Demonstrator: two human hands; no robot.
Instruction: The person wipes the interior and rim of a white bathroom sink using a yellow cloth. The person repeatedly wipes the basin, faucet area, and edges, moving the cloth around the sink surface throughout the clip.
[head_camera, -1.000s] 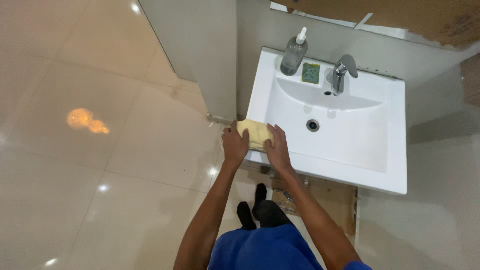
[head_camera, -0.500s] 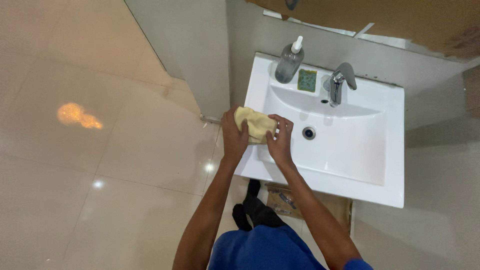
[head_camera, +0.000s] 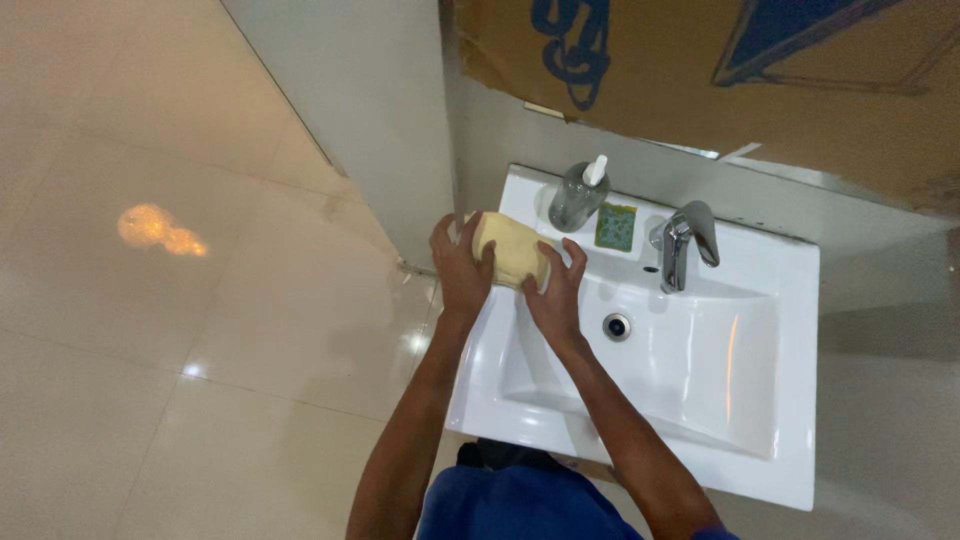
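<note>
Both hands — left (head_camera: 462, 262), right (head_camera: 553, 290) — have their fingers wrapped around a yellow cloth (head_camera: 511, 250) at the sink's (head_camera: 760, 330) back-left corner, just beside the soap bottle (head_camera: 577, 194).

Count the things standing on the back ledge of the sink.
3: a clear soap dispenser at the left, a green-and-yellow sponge beside it, and the chrome tap at the right. Both hands hide part of the ledge's left end.
</note>
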